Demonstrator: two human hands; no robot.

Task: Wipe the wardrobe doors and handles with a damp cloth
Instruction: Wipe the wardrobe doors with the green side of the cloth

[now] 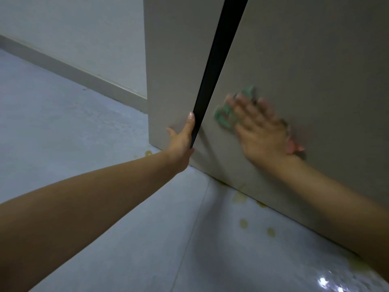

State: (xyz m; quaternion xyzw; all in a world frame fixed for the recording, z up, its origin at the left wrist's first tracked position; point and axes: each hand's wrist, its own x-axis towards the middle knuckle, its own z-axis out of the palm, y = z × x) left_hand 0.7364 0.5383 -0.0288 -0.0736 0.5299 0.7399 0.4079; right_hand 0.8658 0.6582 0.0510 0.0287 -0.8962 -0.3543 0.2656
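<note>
A grey wardrobe door (305,66) fills the right half of the view, low near the floor. Its black edge strip (212,66) runs diagonally down the middle. My left hand (182,142) grips this door edge near the bottom, thumb up along the strip, fingers hidden behind it. My right hand (261,129) lies flat with spread fingers on the door face and presses a green cloth (226,116) against it. The right hand is motion-blurred. A second grey panel (172,81) stands left of the strip.
Pale glossy floor (73,133) with yellow dots spreads below and to the left. A light wall with a grey skirting board (84,74) runs along the back left. A bright reflection shines on the floor at the lower right.
</note>
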